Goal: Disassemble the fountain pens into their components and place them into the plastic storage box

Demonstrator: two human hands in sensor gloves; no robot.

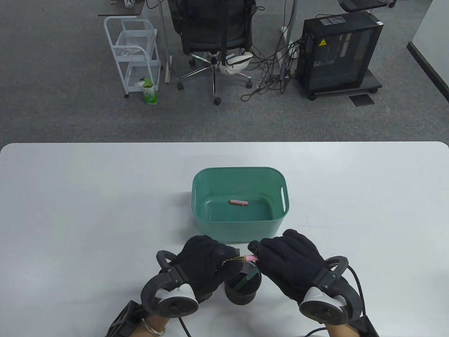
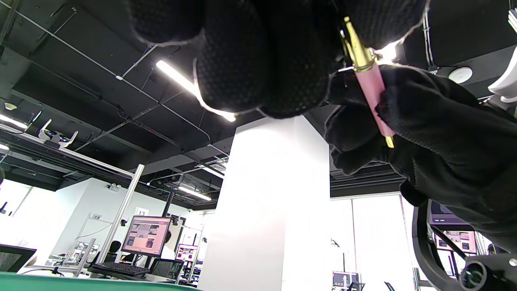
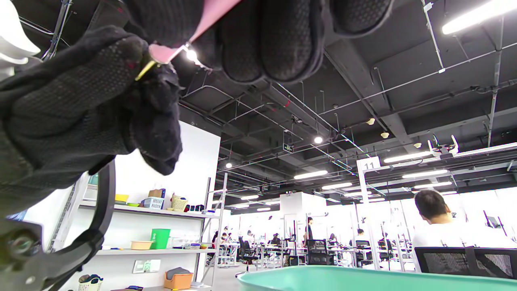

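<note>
From above, a white table (image 1: 70, 210) holds a green plastic box (image 1: 240, 224) at its centre, with one pink pen piece (image 1: 239, 202) lying on the box floor. Just in front of the box, the left hand (image 1: 205, 266) and right hand (image 1: 289, 263) meet over a black cup (image 1: 243, 288), each pinching an end of a pink pen (image 1: 251, 258) held level between them.

From the left wrist, the left fingers (image 2: 242, 60) curl round the pen's gold end, while the pink barrel (image 2: 373, 93) runs into the right hand's grip (image 2: 436, 133).

From the right wrist, the right fingers (image 3: 282, 36) close on the pink barrel (image 3: 210, 12), and the left hand (image 3: 80, 105) grips its other end. The box rim (image 3: 363, 279) shows below.
</note>
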